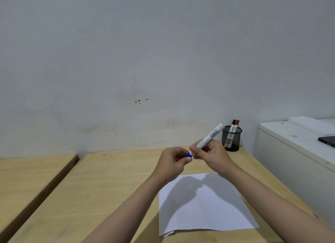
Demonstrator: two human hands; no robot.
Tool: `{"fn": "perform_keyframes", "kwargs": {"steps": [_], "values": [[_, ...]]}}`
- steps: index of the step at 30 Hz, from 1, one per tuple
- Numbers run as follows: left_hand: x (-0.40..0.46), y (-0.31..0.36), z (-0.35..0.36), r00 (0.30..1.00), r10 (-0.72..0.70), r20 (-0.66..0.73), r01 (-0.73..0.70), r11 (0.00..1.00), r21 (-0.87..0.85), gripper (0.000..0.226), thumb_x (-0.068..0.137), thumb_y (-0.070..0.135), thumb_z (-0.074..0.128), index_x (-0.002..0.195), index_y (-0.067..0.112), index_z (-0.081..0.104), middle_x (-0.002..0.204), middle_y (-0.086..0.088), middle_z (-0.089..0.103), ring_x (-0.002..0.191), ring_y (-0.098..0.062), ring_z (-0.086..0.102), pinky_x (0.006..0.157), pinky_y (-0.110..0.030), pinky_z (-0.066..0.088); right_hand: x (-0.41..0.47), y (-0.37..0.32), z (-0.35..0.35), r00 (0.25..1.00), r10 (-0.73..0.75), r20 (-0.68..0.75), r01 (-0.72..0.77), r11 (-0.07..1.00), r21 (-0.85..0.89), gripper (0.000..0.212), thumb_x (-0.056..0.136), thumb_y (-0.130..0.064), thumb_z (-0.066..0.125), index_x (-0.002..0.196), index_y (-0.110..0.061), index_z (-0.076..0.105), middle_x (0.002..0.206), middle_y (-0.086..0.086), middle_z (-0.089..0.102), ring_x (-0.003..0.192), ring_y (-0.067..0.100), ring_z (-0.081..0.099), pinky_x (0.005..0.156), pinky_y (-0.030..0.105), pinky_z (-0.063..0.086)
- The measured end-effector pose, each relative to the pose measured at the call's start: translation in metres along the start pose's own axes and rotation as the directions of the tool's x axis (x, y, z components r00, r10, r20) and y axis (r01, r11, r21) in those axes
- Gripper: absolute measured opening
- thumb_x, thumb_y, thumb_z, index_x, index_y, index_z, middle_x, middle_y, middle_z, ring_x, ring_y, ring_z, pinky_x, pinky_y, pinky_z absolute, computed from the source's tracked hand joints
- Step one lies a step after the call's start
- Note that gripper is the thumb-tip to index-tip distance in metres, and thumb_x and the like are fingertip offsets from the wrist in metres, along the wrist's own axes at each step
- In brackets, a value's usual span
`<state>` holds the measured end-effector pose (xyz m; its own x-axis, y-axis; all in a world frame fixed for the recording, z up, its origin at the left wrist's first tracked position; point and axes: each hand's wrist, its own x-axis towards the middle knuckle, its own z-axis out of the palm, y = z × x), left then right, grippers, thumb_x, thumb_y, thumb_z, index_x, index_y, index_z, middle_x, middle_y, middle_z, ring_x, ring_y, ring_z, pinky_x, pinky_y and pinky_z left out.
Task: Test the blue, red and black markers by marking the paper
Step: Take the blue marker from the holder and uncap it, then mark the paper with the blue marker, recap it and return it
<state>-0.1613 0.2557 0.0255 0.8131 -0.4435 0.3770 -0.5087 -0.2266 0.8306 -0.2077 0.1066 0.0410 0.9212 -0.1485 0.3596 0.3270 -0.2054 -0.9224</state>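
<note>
I hold a white-barrelled blue marker (210,135) in the air above the wooden table (108,184), tilted up to the right. My right hand (212,155) grips its barrel. My left hand (174,161) pinches the blue cap (189,154) at the marker's lower end. A white sheet of paper (203,204) lies flat below my hands, unmarked. The red marker (236,124) and the black marker (233,124) stand in a black mesh pen cup (231,138) at the table's back right corner.
A white cabinet (290,152) stands just right of the table, with a dark flat device (328,141) on top. A second wooden tabletop (27,174) lies to the left across a gap. A grey wall rises behind.
</note>
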Motion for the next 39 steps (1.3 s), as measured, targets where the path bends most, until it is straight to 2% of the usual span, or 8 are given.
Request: {"fn": "perform_keyframes", "kwargs": {"steps": [7, 13, 17, 19, 23, 28, 33, 39], "values": [[0.012, -0.040, -0.024, 0.987, -0.124, 0.106, 0.120, 0.992, 0.042, 0.012, 0.085, 0.009, 0.061, 0.083, 0.011, 0.073, 0.069, 0.004, 0.067, 0.065, -0.009, 0.060, 0.070, -0.024, 0.049, 0.020, 0.017, -0.006, 0.999, -0.037, 0.037, 0.037, 0.999, 0.007, 0.007, 0.081, -0.006, 0.069, 0.083, -0.012, 0.071, 0.080, 0.020, 0.069, 0.085, 0.036, 0.066, 0.082, 0.045, 0.054], [0.023, -0.081, -0.044, 0.972, -0.204, -0.119, 0.224, 0.956, 0.189, 0.023, 0.086, 0.006, 0.058, 0.104, 0.014, 0.071, 0.085, 0.012, 0.056, 0.080, -0.006, 0.054, 0.070, -0.014, 0.039, 0.029, 0.042, -0.002, 0.996, 0.051, -0.067, -0.044, 0.994, 0.098, 0.010, 0.083, -0.005, 0.066, 0.087, -0.015, 0.068, 0.076, 0.011, 0.067, 0.067, 0.004, 0.067, 0.062, 0.023, 0.058], [0.037, -0.099, -0.047, 0.978, -0.202, -0.048, 0.204, 0.889, 0.409, 0.031, 0.084, 0.002, 0.057, 0.114, 0.010, 0.063, 0.091, 0.001, 0.057, 0.085, -0.013, 0.054, 0.072, -0.016, 0.039, 0.027, 0.060, 0.008, 0.993, 0.109, -0.053, -0.103, 0.990, 0.099, 0.010, 0.082, -0.006, 0.067, 0.087, -0.014, 0.068, 0.075, 0.007, 0.067, 0.064, 0.002, 0.066, 0.061, 0.022, 0.056], [0.042, -0.107, -0.044, 0.970, -0.243, -0.001, 0.219, 0.869, 0.444, 0.028, 0.080, 0.001, 0.058, 0.107, 0.007, 0.062, 0.090, -0.002, 0.060, 0.082, -0.014, 0.056, 0.066, -0.012, 0.041, 0.027, 0.066, 0.012, 0.991, 0.119, -0.053, -0.114, 0.990, 0.088, 0.009, 0.081, -0.008, 0.069, 0.087, -0.015, 0.069, 0.076, 0.007, 0.067, 0.064, 0.003, 0.065, 0.060, 0.022, 0.056], [0.047, -0.122, -0.034, 0.943, -0.329, 0.045, 0.270, 0.837, 0.477, 0.022, 0.079, 0.000, 0.057, 0.097, 0.009, 0.065, 0.093, -0.002, 0.059, 0.084, -0.017, 0.057, 0.070, -0.023, 0.047, 0.024, 0.074, 0.017, 0.987, 0.146, -0.064, -0.139, 0.985, 0.105, 0.008, 0.080, -0.009, 0.071, 0.087, -0.012, 0.068, 0.072, 0.006, 0.069, 0.060, 0.006, 0.064, 0.060, 0.023, 0.055], [0.042, -0.135, -0.029, 0.949, -0.313, 0.033, 0.264, 0.851, 0.454, 0.030, 0.081, 0.005, 0.060, 0.111, 0.011, 0.059, 0.093, -0.002, 0.061, 0.084, -0.016, 0.058, 0.072, -0.020, 0.043, 0.022, 0.077, 0.024, 0.985, 0.166, -0.045, -0.158, 0.977, 0.143, 0.005, 0.079, -0.008, 0.072, 0.081, -0.007, 0.068, 0.070, 0.005, 0.070, 0.061, 0.013, 0.064, 0.063, 0.029, 0.054], [0.023, -0.131, -0.037, 0.921, -0.379, -0.090, 0.387, 0.918, 0.087, 0.038, 0.081, 0.005, 0.063, 0.119, 0.009, 0.054, 0.102, -0.010, 0.062, 0.084, -0.012, 0.059, 0.064, -0.010, 0.047, 0.018, 0.077, 0.042, 0.981, 0.183, -0.062, -0.169, 0.968, 0.185, 0.008, 0.075, -0.008, 0.075, 0.075, -0.004, 0.068, 0.062, 0.000, 0.070, 0.060, 0.015, 0.064, 0.064, 0.033, 0.056], [-0.028, -0.120, -0.048, 0.930, -0.354, -0.100, 0.365, 0.924, 0.115, 0.016, 0.069, 0.028, 0.075, 0.082, 0.022, 0.067, 0.090, 0.002, 0.068, 0.082, -0.009, 0.065, 0.070, -0.021, 0.052, 0.020, 0.079, 0.075, 0.956, 0.286, -0.059, -0.271, 0.946, 0.179, 0.022, 0.074, -0.003, 0.074, 0.066, -0.006, 0.054, 0.063, 0.007, 0.063, 0.055, 0.015, 0.063, 0.056, 0.032, 0.057]]}}
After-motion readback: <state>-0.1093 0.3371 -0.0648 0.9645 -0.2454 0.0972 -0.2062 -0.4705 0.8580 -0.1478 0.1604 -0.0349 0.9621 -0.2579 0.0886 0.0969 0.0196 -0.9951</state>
